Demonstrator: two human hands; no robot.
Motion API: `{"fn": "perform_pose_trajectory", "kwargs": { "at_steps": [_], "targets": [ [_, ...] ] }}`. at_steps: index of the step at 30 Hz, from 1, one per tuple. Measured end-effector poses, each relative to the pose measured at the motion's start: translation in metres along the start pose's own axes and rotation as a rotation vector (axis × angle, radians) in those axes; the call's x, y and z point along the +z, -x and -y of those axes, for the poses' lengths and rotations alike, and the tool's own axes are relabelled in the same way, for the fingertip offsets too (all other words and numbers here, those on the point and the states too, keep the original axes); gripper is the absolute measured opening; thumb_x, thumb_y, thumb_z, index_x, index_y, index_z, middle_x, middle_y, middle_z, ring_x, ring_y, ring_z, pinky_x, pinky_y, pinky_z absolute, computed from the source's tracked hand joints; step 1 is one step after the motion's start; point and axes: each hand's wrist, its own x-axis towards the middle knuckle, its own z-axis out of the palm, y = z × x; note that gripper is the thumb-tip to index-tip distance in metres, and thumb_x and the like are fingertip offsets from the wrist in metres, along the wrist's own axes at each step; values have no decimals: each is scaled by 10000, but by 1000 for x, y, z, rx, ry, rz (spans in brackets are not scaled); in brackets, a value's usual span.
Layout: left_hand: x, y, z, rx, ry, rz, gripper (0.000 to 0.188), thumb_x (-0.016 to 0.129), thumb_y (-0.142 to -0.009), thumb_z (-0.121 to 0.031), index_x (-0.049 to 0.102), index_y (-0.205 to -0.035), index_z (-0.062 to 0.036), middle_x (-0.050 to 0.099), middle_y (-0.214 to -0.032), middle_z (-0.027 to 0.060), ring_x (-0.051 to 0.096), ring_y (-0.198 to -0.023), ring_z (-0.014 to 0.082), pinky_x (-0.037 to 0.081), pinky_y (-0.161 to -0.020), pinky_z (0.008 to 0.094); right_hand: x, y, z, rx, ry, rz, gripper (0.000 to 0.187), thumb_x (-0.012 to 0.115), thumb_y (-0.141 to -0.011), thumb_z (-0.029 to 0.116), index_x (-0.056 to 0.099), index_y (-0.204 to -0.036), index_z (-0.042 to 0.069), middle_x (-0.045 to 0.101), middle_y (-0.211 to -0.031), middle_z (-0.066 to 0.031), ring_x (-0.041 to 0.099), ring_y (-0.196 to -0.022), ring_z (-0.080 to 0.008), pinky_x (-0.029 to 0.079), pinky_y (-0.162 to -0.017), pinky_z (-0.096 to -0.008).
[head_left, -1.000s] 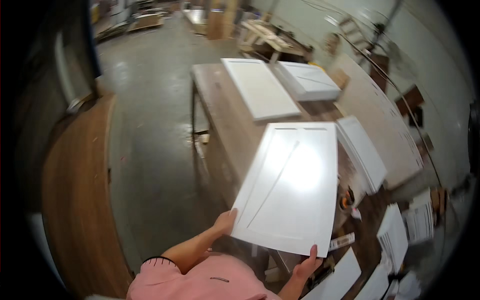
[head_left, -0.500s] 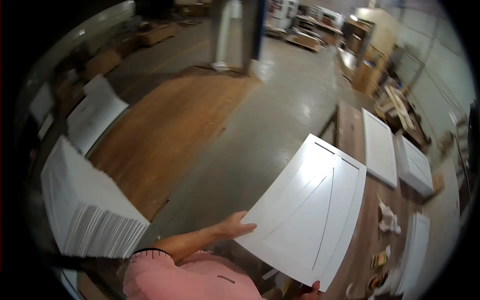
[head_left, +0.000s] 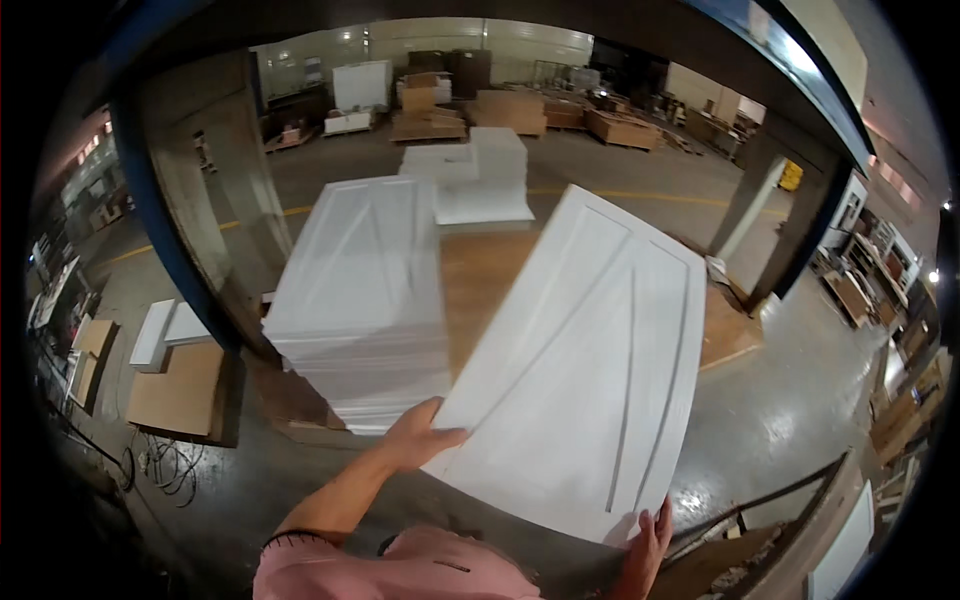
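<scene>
A white panel [head_left: 570, 390] with grooved lines, shaped like a cabinet door, is held up in front of me. My left hand [head_left: 418, 440] grips its near left edge, thumb on top and fingers hidden underneath. At the near right corner my right hand [head_left: 652, 535] is closed round the edge. Just left of the held panel, a tall stack of similar white panels [head_left: 350, 270] rests on a wide brown board [head_left: 485, 290]. The held panel tilts and covers part of that board.
Behind the stack stand more white piles [head_left: 482, 180]. Posts of a blue-edged frame rise at the left [head_left: 230, 190] and right [head_left: 760, 215]. Cables [head_left: 170, 465] lie on the floor beside a cardboard-coloured block [head_left: 180, 390]. The wooden workbench [head_left: 800, 535] is at the lower right.
My view has swung left, from the workbench to the stack on the brown board. The panel has come along in both hands, and more of my right hand now shows.
</scene>
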Motion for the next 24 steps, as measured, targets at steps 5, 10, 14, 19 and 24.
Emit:
{"fn": "perform_pose_trajectory", "kwargs": {
  "at_steps": [5,10,14,19,24],
  "targets": [
    [-142,38,42,128,192,-303,407,733,-935,-127,643,-1296,39,707,-1157,63,633,-1043,140,512,-935,324,176,-10,6,-36,50,485,596,575,-987,47,420,-1554,-53,543,-1508,-142,500,-1377,-230,361,-1152,-334],
    [-253,83,79,68,403,-551,318,706,-938,-91,663,-1221,48,716,-1071,49,647,-974,132,511,-864,291,319,4,2,57,152,684,611,593,-965,41,431,-1546,-53,567,-1458,-152,537,-1287,-189,396,-1099,-299],
    [-307,83,87,-11,432,-612,345,707,-940,-152,673,-1222,43,719,-1068,56,654,-963,147,508,-866,301,386,9,-3,74,289,788,581,624,-963,60,492,-1525,-1,622,-1366,-85,567,-1205,-166,439,-1031,-313],
    [-366,53,110,-212,602,-641,541,705,-923,-397,661,-1359,-80,663,-1297,82,590,-1198,216,456,-1011,391,449,-23,-23,223,384,745,582,701,-944,174,553,-1493,47,651,-1264,-59,586,-1132,-174,478,-937,-320],
    [-406,7,83,17,-63,-926,680,691,-968,-439,534,-1486,-27,548,-1469,190,490,-1381,318,342,-1171,440,507,-68,-27,-110,511,647,522,721,-961,260,613,-1398,-3,655,-1255,-100,597,-1140,-195,513,-865,-360]
  ]
}}
